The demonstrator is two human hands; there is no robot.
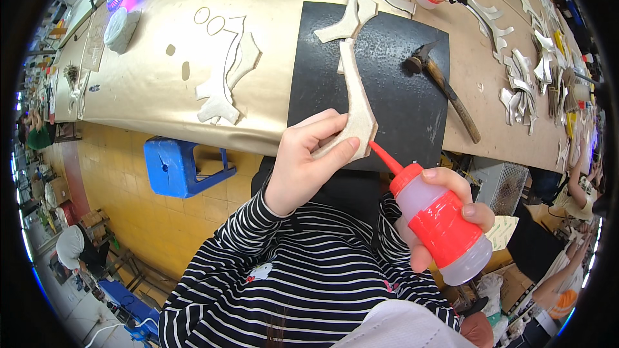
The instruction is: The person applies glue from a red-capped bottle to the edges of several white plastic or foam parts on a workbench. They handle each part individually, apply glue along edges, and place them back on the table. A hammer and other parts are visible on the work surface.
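Bottle (440, 227): red nozzle (385, 157) tip at right edge of pale curved piece (358, 104).
Left hand (302, 160): pinching curved piece, thumb uppermost, over near edge of black mat (316, 84).
Right hand (455, 184): fingers curled around bottle.
Hammer (453, 97): lying across mat's right edge.

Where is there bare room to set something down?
Gold table covering between the pale cut pieces and the black mat is bare; so, mostly, is the brown tabletop between the hammer and the stacked pieces. Crowded: those stacks, and the mat near the left hand.
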